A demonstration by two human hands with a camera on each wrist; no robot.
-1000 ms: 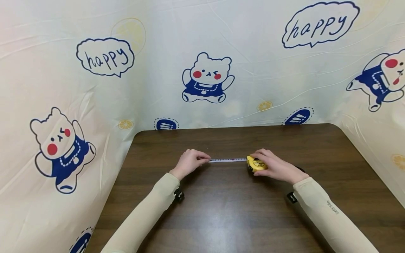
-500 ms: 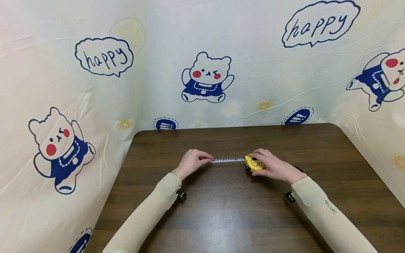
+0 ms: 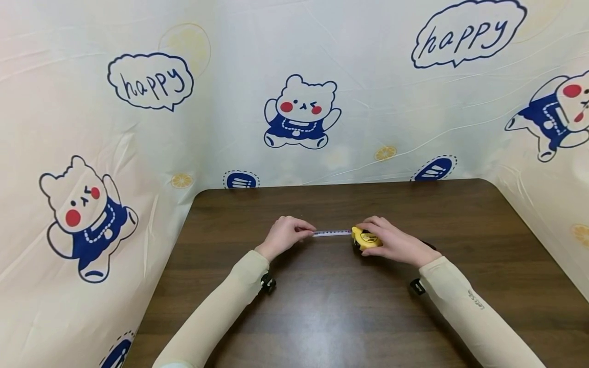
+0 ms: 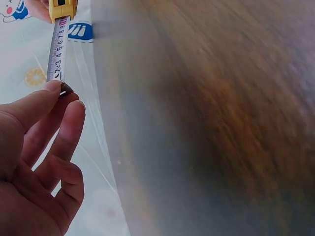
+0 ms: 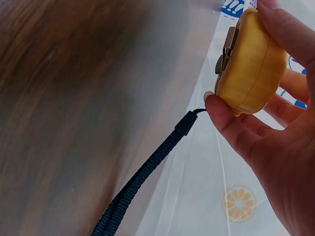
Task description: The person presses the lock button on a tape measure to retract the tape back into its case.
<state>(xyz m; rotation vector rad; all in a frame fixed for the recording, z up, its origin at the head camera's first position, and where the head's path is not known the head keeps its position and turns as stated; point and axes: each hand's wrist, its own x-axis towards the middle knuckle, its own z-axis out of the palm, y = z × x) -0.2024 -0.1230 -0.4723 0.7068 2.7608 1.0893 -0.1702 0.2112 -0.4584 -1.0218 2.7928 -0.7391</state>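
Note:
A yellow tape measure (image 3: 366, 238) is gripped by my right hand (image 3: 397, 242), its case held between thumb and fingers above the table. From its mouth a short white blade (image 3: 332, 233) runs left to my left hand (image 3: 284, 236). The left thumb and a finger pinch the blade's end, where a dark metal hook (image 4: 65, 89) shows in the left wrist view. Printed numbers up to about ten are visible along the blade there. A dark woven strap (image 5: 142, 179) hangs from the case in the right wrist view.
The brown wooden table (image 3: 313, 306) lies under both hands. A pale curtain (image 3: 230, 102) with bear prints and "happy" bubbles surrounds its back and sides. Small black devices sit at both wrists.
The hands have come closer together, left hand moving right and right hand moving left with the case. The stretch of blade between them has become shorter.

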